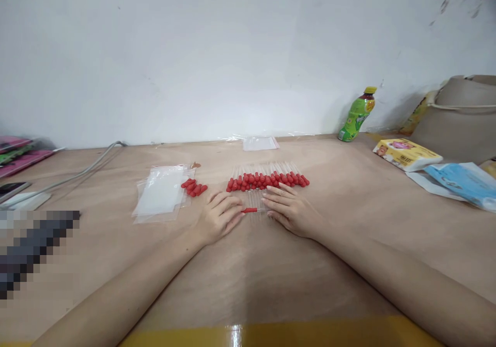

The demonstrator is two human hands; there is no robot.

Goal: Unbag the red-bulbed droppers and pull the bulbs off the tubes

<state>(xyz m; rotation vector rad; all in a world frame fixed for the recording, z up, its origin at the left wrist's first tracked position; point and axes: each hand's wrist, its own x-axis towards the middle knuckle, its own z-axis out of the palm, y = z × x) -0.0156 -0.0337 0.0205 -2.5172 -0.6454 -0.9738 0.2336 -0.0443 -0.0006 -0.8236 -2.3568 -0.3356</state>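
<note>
Red-tipped tube [250, 210]: I see it between my two hands on the brown table [232, 285], its long axis running left to right, red end at left, clear shaft to the right.
Left edge: pink and green packets [23, 156] are cut off for me; a dark object [34, 243] below is pixelated beyond recognition.
Clear bags [160, 192]: stacked flat, with loose red caps [194, 187] overlapping their right edge.
Left hand [219, 215]: my fingers are drawn in narrow, the tips closed on the red end and covering its extremity.
Capped row [267, 180]: red ends toward me, faint clear shafts aimed at the wall [194, 52].
Bare tubes [254, 198]: just below the row, long axes running near to far, partly under my right fingers; I can't count them.
Right hand [292, 210]: fingers slightly parted, over the bare tubes and the clear shaft's far end; I can't tell whether they grip it.
Right side: green bottle [357, 114], yellow pack [406, 153], blue packet [465, 182], then a grey bag [457, 120], cut off by the edge.
</note>
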